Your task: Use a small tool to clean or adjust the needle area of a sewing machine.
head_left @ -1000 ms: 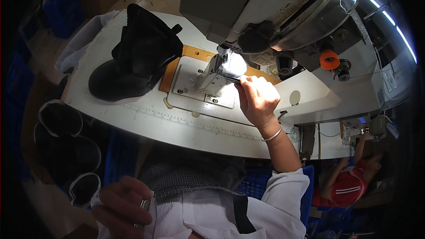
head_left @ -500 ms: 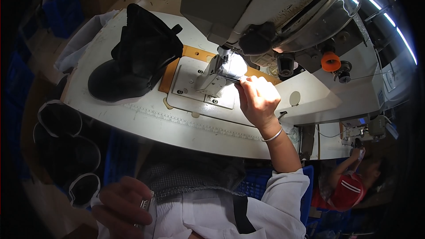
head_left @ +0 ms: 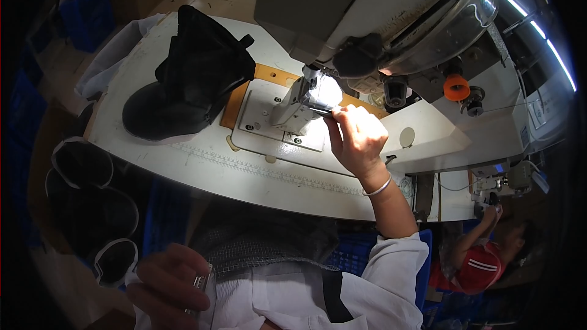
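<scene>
My right hand (head_left: 358, 137) reaches over the sewing machine bed. Thumb and forefinger pinch a thin dark tool (head_left: 321, 112), perhaps tweezers, whose tip is against the white block (head_left: 293, 107) under the lit machine head (head_left: 309, 73). My left hand (head_left: 174, 278) is low at the left, in shadow by my white clothing. Its fingers are curled next to a small metal piece (head_left: 200, 281); what they hold, if anything, is unclear. A black boot upper (head_left: 162, 110) with a rounded toe and a pull loop lies on the white table (head_left: 140, 156), left of the machine bed.
More black uppers with white edging (head_left: 116, 263) stand below the table's left end. An orange cone-shaped part (head_left: 455, 87) hangs under the machine arm. Blue crates (head_left: 351, 250) are below the table. Another person in red (head_left: 480, 266) works at a machine on the right.
A little more of the thin dark tool shows in my right fingers. The view has shifted slightly. The person in red has moved their head and arms. My left hand has stayed in place.
</scene>
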Available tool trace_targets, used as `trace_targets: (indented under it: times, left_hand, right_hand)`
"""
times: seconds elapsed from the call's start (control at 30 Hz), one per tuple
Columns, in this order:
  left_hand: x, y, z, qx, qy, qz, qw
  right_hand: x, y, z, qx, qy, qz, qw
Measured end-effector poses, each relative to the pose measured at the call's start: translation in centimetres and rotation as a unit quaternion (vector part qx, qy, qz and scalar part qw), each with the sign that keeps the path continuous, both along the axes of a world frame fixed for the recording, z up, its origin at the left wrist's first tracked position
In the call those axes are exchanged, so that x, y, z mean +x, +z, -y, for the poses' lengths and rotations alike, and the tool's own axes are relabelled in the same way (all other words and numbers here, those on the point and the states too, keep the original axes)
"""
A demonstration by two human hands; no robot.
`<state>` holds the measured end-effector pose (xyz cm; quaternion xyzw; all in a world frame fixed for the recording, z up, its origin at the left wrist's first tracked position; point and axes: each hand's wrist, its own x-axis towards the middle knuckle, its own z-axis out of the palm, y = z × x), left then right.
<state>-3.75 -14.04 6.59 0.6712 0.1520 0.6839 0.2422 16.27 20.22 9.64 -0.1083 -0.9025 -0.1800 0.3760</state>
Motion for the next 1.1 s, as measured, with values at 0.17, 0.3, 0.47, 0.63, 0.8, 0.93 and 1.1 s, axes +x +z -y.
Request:
trace_targets:
  times: [0.17,0.3,0.47,0.63,0.8,0.93,1.1]
  left_hand:
    - [-0.9,-0.2,1.0,-0.029,-0.054,0.002,0.998]
    - [-0.2,-0.2,0.8,-0.027,-0.018,0.013,0.999]
    - [-1.4,-0.3,0.5,0.007,0.000,-0.047,0.999]
    - [-1.0,0.5,-0.1,-0.012,-0.044,-0.029,0.999]
    - [-1.3,0.0,0.8,-0.025,-0.068,-0.032,0.997]
    - [-0.9,0.4,0.4,-0.017,-0.012,-0.004,1.000]
    - [1.3,0.0,0.2,-0.009,0.071,0.089,0.993]
  right_hand:
    - [-0.2,0.3,0.6,0.003,-0.008,-0.015,1.000]
    - [-0.4,-0.2,0.8,0.027,-0.017,-0.013,0.999]
    - [-0.7,-0.3,1.0,0.028,-0.034,0.000,0.999]
    - [-0.8,-0.8,0.7,0.039,-0.026,-0.004,0.999]
    - [-0.7,-0.9,0.7,0.031,-0.027,-0.006,0.999]
    - [-0.7,-0.6,0.7,0.028,-0.033,0.004,0.999]
    - [-0.7,-0.5,0.6,0.026,-0.041,0.026,0.998]
